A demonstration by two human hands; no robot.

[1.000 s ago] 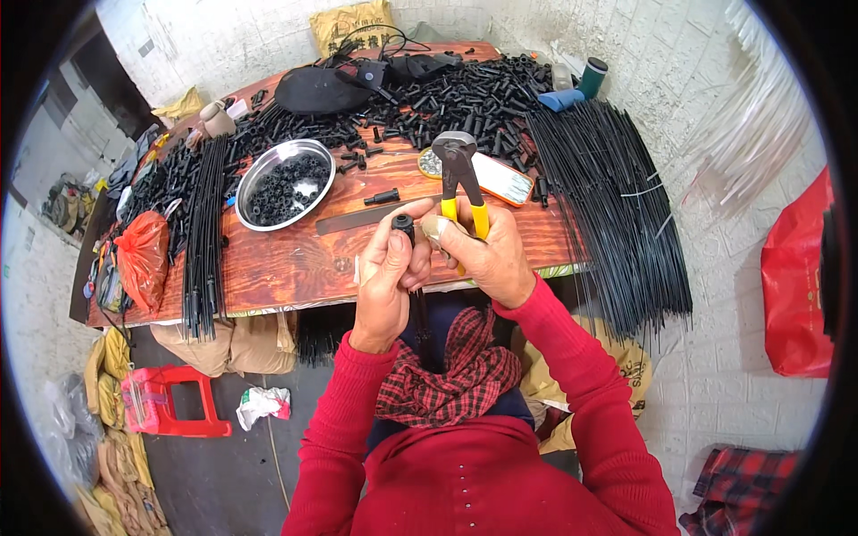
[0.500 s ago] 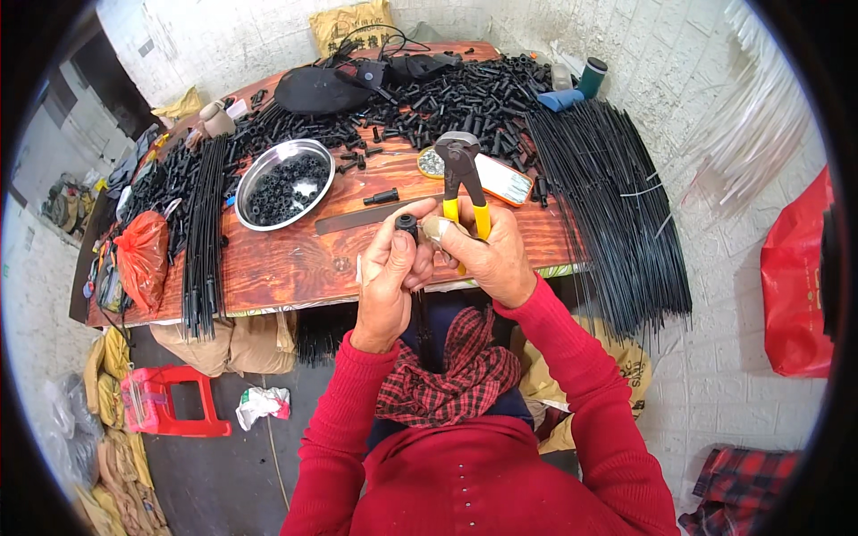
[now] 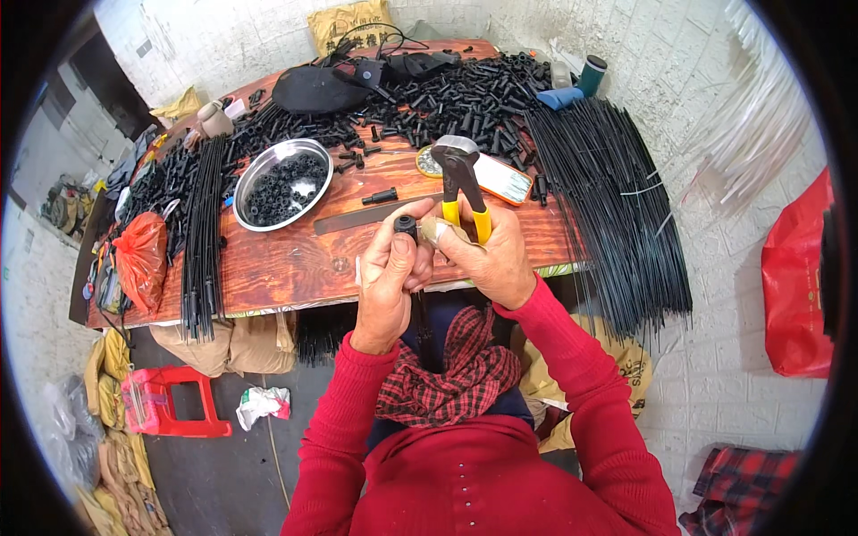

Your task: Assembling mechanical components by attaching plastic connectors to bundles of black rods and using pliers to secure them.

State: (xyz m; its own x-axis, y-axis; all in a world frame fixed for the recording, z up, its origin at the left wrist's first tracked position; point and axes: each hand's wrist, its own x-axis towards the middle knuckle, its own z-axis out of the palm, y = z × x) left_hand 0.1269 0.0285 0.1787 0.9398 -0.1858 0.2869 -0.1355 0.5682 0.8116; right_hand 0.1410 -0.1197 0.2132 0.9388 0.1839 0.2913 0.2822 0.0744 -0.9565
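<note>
Only slight movement was noted since the earlier frame: the pliers (image 3: 457, 156) sat marginally lower, and the handle end formerly visible below the right thumb was out of sight. The right hand (image 3: 497, 259) was curled around the yellow handles, with the head of the tool upright above the knuckles. Its wrapped thumb (image 3: 438, 230) lay just beside the left hand's fingers; whether it pinched anything further could not be determined. The left hand (image 3: 390, 272) pinched a black fitting (image 3: 406, 224) between thumb and fingers, and dark rods (image 3: 420, 313) hung below that hand. Ahead of the left hand, a flat metal strip (image 3: 344, 221) and a loose black connector (image 3: 380, 196) rested on the table (image 3: 295, 277). A steel bowl (image 3: 313, 152) of small black parts stood ahead and to the left of that hand. Right of the right hand lay a large bundle of black rods (image 3: 626, 205).
</note>
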